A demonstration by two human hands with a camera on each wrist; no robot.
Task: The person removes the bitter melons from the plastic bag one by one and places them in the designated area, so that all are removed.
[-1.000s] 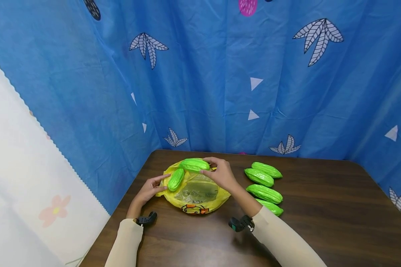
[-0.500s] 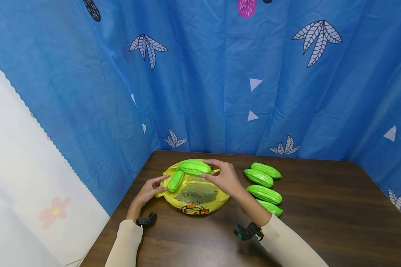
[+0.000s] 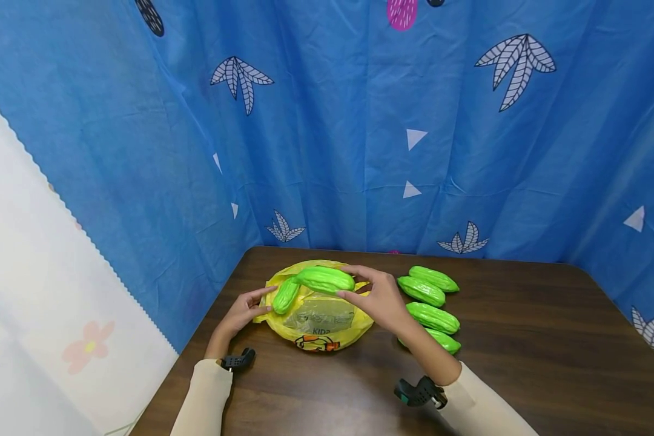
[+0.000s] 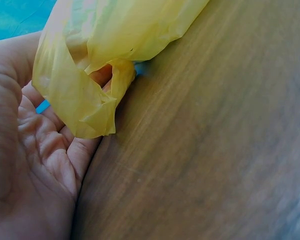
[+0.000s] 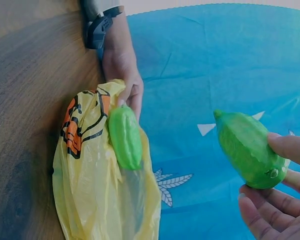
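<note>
A yellow plastic bag (image 3: 354, 333) lies spread on the table with its mouth facing up. My left hand (image 3: 243, 312) pinches the bag's left edge between thumb and fingers; a bag handle (image 4: 90, 112) hangs at that palm in the left wrist view. Just inside that edge rests a green ridged bitter melon (image 3: 286, 297). Over the bag's far side, my right hand (image 3: 381, 297) holds another bitter melon (image 3: 325, 280) by its right end. The right wrist view shows this held melon (image 5: 250, 152) raised apart from the bag (image 5: 85, 190), gripped between thumb and fingers.
To the right of the bag, several more bitter melons (image 3: 433, 317) lie in a column on the brown wooden table (image 3: 528, 339). A blue patterned curtain (image 3: 327, 145) hangs behind the table, and a white cloth (image 3: 49, 272) hangs at the left.
My right hand has drawn slightly right and nearer, bringing its bitter melon along. The left hand stays at the bag's edge, and the melon beside it has barely moved.
</note>
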